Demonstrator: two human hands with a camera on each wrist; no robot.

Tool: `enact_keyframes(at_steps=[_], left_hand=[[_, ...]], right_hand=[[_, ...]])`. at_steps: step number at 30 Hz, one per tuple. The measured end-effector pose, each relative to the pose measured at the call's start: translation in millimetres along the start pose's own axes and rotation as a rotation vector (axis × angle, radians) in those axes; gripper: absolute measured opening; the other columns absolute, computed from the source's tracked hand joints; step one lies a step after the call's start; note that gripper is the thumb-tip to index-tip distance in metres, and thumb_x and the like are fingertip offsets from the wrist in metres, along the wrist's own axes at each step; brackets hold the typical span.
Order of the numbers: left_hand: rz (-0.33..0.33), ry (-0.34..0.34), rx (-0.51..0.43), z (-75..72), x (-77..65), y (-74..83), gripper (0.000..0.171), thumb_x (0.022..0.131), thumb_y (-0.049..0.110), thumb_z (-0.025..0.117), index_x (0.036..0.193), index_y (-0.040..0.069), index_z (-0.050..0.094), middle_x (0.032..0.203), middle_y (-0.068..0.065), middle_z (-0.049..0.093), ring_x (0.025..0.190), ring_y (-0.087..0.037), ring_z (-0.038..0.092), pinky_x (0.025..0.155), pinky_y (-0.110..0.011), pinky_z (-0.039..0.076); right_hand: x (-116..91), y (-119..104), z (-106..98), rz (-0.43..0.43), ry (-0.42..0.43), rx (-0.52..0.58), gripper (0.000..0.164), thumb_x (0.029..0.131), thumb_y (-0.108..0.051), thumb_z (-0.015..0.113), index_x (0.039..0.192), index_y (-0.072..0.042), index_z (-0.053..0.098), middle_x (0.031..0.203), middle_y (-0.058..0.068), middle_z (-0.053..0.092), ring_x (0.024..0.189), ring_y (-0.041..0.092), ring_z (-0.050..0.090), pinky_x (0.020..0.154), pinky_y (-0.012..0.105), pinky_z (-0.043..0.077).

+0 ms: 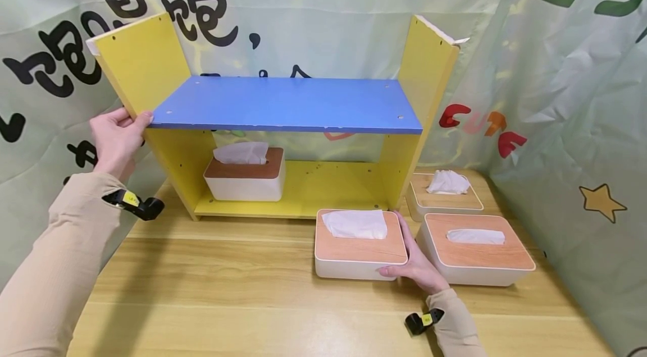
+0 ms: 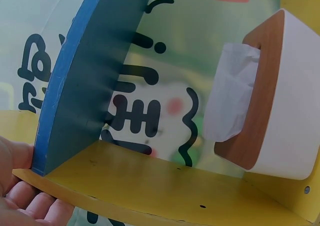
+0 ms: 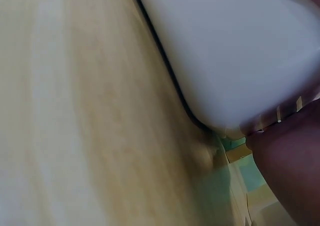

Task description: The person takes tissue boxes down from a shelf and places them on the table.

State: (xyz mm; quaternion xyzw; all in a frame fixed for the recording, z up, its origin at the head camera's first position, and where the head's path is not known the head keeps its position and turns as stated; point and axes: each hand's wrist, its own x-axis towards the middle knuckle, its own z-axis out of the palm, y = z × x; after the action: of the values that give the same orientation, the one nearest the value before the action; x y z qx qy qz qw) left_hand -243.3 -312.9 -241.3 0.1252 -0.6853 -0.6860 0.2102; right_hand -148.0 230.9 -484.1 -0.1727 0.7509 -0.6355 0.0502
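A yellow and blue shelf unit (image 1: 283, 103) stands on the table. My left hand (image 1: 117, 135) grips the edge of its left side panel, the thumb (image 2: 19, 155) by the blue board's corner and the fingers around the panel's outer side. In front of the shelf is a white tissue box (image 1: 361, 245) with a wood-look lid and tissue poking out. My right hand (image 1: 414, 261) holds that box at its right end, thumb on the front face; the far fingers are mostly hidden. In the right wrist view, the box's white wall (image 3: 235, 51) appears close above the table.
Inside the lower compartment, at the left, sits another tissue box (image 1: 245, 173) with a browner lid. Right of my right hand are a larger tissue box (image 1: 477, 250) and, behind it, a box with a pale lid (image 1: 445, 193). A printed curtain (image 1: 556, 93) hangs behind the wooden table (image 1: 227, 289).
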Motion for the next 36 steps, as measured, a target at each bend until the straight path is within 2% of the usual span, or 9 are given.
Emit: enact_keyframes(at_steps=[6, 18, 27, 36], left_hand=[[-0.003, 0.001, -0.003, 0.1, 0.2, 0.1, 0.058, 0.091, 0.009, 0.070, 0.144, -0.003, 0.049, 0.060, 0.023, 0.067, 0.063, 0.008, 0.065, 0.061, -0.006, 0.050], [0.009, -0.006, 0.001, -0.2, -0.6, 0.0, 0.059, 0.092, 0.009, 0.070, 0.144, -0.004, 0.048, 0.061, 0.023, 0.067, 0.064, 0.008, 0.065, 0.061, -0.006, 0.050], [0.021, -0.015, -0.026, -0.8, 0.3, -0.2, 0.059, 0.091, 0.009, 0.070, 0.144, -0.005, 0.048, 0.062, 0.022, 0.068, 0.064, 0.008, 0.066, 0.061, -0.007, 0.051], [0.011, -0.014, -0.019, -1.4, 1.3, -1.1, 0.059, 0.092, 0.008, 0.070, 0.145, -0.004, 0.048, 0.062, 0.022, 0.067, 0.065, 0.008, 0.066, 0.062, -0.006, 0.051]], right_hand=[[0.1, -0.5, 0.1, 0.007, 0.003, -0.014, 0.132, 0.070, -0.003, 0.086, 0.163, -0.023, -0.006, 0.170, 0.019, -0.003, 0.133, -0.012, 0.031, 0.103, 0.003, 0.026], [-0.8, -2.7, 1.5, 0.013, 0.000, -0.012, 0.133, 0.070, -0.002, 0.086, 0.162, -0.019, -0.009, 0.169, 0.021, -0.005, 0.131, -0.012, 0.031, 0.103, 0.004, 0.027], [-0.6, -2.6, 1.7, 0.006, 0.007, -0.015, 0.134, 0.070, -0.002, 0.086, 0.162, -0.021, -0.009, 0.170, 0.018, -0.009, 0.133, -0.014, 0.027, 0.103, 0.001, 0.024], [-1.1, 0.3, 0.9, -0.064, -0.030, 0.076, 0.132, 0.073, 0.003, 0.084, 0.161, -0.014, -0.012, 0.167, 0.025, -0.006, 0.133, -0.011, 0.036, 0.105, 0.008, 0.033]])
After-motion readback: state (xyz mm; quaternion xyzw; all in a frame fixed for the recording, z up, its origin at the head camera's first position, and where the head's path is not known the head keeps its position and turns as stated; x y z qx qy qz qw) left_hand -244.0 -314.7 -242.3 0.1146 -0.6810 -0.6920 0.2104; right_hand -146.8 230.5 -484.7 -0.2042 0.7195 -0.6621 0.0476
